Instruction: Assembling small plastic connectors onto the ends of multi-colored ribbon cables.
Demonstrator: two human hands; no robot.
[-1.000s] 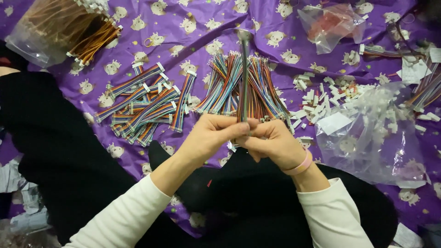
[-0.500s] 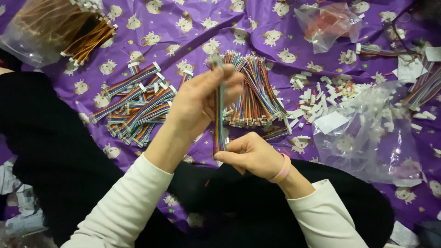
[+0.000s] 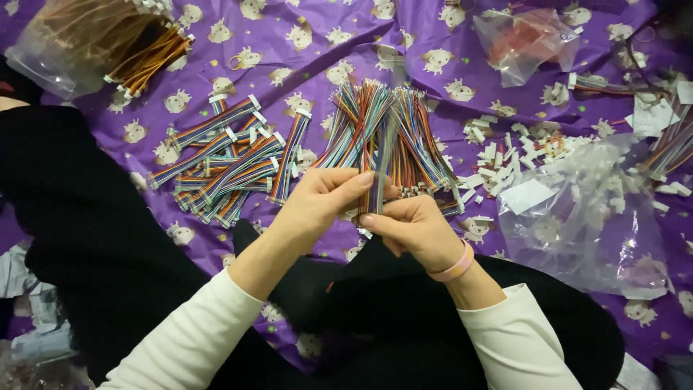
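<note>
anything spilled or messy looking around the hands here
Yes: small white plastic connector pieces lie scattered loose across the purple patterned cloth, beside a crumpled clear plastic bag to the right of the right hand. The left hand and right hand pinch one multicoloured ribbon cable; nothing looks damaged.

Setting, viewed from above: a purple cloth (image 3: 447, 43) printed with small pale cartoon figures covers nearly the whole working surface, creased in shallow folds. At the lower left, crumpled grey and white material (image 3: 29, 318) lies beyond the cloth's edge. Lighting is even and soft, with faint shadows. No wall, window or furniture is visible.
</note>
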